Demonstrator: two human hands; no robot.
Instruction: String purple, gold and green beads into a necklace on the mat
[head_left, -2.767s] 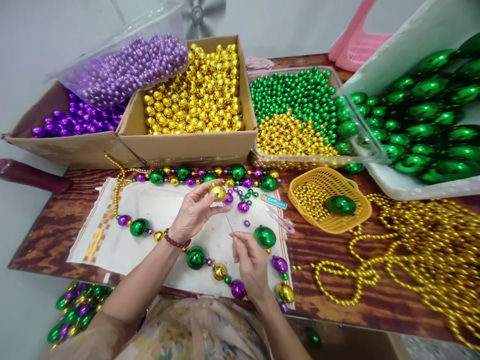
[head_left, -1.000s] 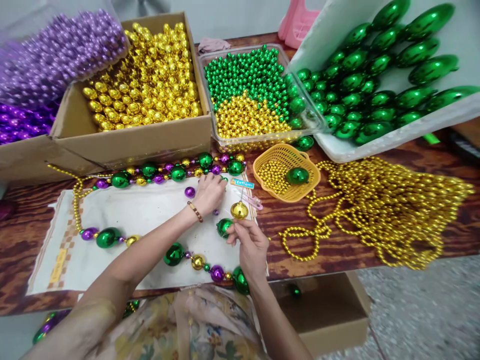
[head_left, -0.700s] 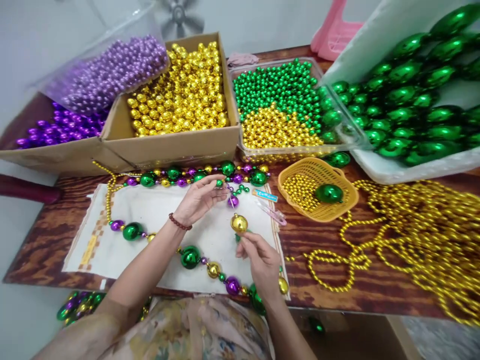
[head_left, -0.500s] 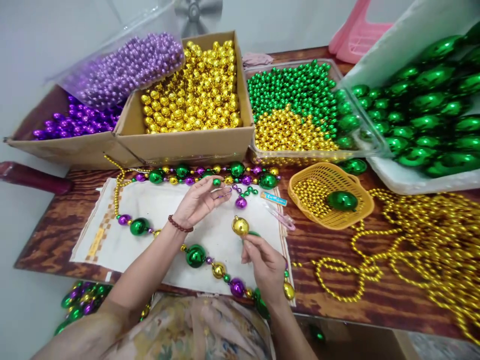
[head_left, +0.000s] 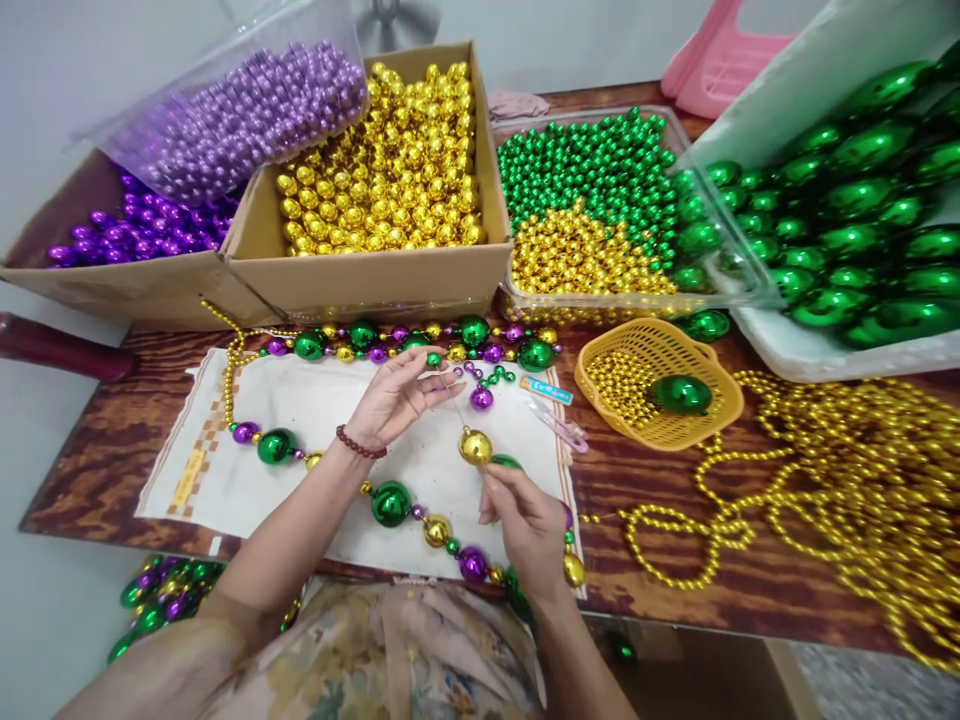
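Observation:
My left hand point(head_left: 394, 400) pinches a small green bead point(head_left: 433, 359) at the tip of a thin needle point(head_left: 452, 398). Lower on that needle sits a large gold ball point(head_left: 475, 446), held up from below by the pinched fingers of my right hand point(head_left: 525, 525). Both hands hover over a white cloth point(head_left: 300, 440) where a strung garland of green, gold and purple balls point(head_left: 391, 503) lies in a loop. Loose small purple and green beads point(head_left: 486, 385) lie just beyond the needle.
Cardboard boxes of gold balls point(head_left: 390, 170) and purple balls point(head_left: 135, 230) stand at the back, with a clear tray of small green and gold beads point(head_left: 592, 210). A white tray of large green balls point(head_left: 840, 220) is at right. A yellow basket point(head_left: 660, 395) and gold bead strands point(head_left: 825, 480) lie on the wooden table.
The gold ball moved from my left hand onto the needle and down to my right hand. My left hand reached to the loose beads, picked up a small green one and brought it to the needle tip.

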